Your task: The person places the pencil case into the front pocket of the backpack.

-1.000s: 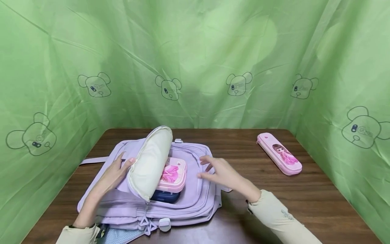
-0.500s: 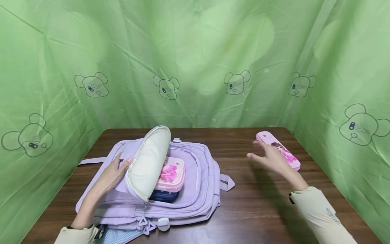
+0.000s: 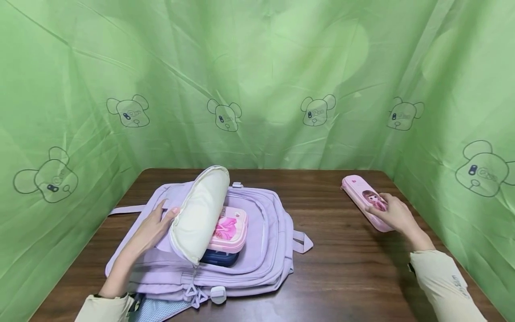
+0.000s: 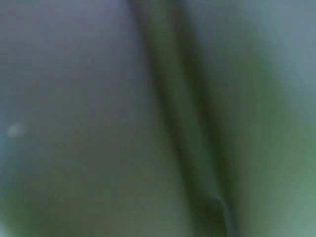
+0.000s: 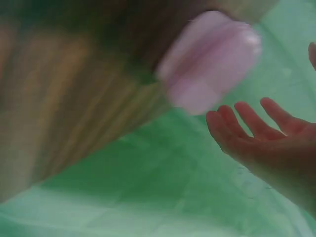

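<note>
A lavender backpack (image 3: 257, 214) lies on the table with its front pocket flap (image 3: 201, 214) folded back, pale lining showing. My left hand (image 3: 150, 228) rests on the bag behind this flap, thumb at its edge and index finger extended; its other fingers are mostly hidden. Beneath the flap, a pink pencil case (image 3: 229, 232) sits on a dark blue case (image 3: 219, 258), both partly covered. To the right, my right hand (image 3: 396, 214) reaches over another pink pencil case (image 3: 358, 190) printed with a doll. In the right wrist view its fingers (image 5: 256, 123) are spread, beside the blurred case.
The brown wooden table (image 3: 330, 268) is enclosed by green curtains (image 3: 265, 89). A strap (image 3: 301, 241) sticks out from the backpack's right side, and zip pulls (image 3: 195, 293) hang at its front. The left wrist view is too blurred to make out things.
My right hand has moved right, away from the backpack, to the doll-printed pencil case. The left hand stays at the flap, and the cases have not visibly moved.
</note>
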Action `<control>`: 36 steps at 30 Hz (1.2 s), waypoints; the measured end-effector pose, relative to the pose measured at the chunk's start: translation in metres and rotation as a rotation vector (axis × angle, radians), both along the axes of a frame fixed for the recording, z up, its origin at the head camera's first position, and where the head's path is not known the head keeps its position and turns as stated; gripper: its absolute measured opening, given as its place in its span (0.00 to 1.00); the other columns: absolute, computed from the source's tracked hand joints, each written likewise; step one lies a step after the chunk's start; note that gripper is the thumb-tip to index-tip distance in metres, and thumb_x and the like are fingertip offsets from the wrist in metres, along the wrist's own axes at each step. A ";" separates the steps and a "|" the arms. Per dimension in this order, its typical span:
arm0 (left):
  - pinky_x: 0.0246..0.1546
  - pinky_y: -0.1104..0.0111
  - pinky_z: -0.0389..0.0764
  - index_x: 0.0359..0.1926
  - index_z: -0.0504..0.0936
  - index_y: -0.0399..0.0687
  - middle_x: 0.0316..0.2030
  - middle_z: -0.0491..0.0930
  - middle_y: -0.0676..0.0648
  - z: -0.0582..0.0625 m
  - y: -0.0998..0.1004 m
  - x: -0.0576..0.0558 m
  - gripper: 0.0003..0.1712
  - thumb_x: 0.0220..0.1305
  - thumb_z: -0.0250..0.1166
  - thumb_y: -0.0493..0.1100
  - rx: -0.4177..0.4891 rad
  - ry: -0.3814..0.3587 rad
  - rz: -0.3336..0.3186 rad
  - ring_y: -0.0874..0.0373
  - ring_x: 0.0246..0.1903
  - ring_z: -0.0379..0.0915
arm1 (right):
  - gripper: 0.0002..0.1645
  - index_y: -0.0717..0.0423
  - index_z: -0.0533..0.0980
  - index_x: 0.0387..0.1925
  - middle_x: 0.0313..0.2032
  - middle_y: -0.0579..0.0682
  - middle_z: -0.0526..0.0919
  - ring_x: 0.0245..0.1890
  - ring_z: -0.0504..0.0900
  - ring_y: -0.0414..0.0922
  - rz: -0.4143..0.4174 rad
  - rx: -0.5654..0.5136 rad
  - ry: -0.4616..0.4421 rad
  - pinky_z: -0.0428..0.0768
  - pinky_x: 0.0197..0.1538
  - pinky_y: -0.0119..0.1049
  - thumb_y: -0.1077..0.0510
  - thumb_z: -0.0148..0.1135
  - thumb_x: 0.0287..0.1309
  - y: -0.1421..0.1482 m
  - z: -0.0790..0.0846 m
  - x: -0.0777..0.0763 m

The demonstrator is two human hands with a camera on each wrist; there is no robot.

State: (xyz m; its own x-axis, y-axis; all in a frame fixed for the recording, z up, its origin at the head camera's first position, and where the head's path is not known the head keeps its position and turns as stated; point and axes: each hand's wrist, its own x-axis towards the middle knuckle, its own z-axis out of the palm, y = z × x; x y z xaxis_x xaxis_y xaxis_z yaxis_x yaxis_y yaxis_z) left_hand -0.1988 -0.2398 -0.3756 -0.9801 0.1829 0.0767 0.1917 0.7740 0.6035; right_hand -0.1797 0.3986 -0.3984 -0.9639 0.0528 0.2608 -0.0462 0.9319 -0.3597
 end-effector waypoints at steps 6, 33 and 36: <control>0.59 0.40 0.52 0.68 0.44 0.24 0.62 0.49 0.19 0.000 -0.001 0.000 0.44 0.71 0.40 0.59 -0.002 0.004 -0.006 0.25 0.60 0.47 | 0.43 0.79 0.63 0.53 0.44 0.79 0.70 0.43 0.69 0.73 -0.043 0.017 -0.045 0.69 0.41 0.62 0.46 0.64 0.52 0.016 -0.015 0.000; 0.59 0.40 0.52 0.68 0.45 0.24 0.63 0.50 0.20 0.001 0.001 0.001 0.43 0.71 0.41 0.59 0.004 0.019 0.000 0.25 0.60 0.48 | 0.57 0.87 0.50 0.58 0.45 0.86 0.63 0.44 0.66 0.76 0.025 0.006 -0.126 0.66 0.45 0.66 0.48 0.69 0.46 0.026 -0.015 -0.007; 0.59 0.40 0.52 0.68 0.45 0.24 0.63 0.50 0.20 0.002 0.001 0.002 0.43 0.71 0.41 0.59 0.003 0.021 0.004 0.25 0.61 0.48 | 0.57 0.86 0.50 0.58 0.45 0.85 0.63 0.43 0.66 0.75 0.036 0.001 -0.099 0.66 0.44 0.65 0.48 0.70 0.46 0.024 -0.011 -0.008</control>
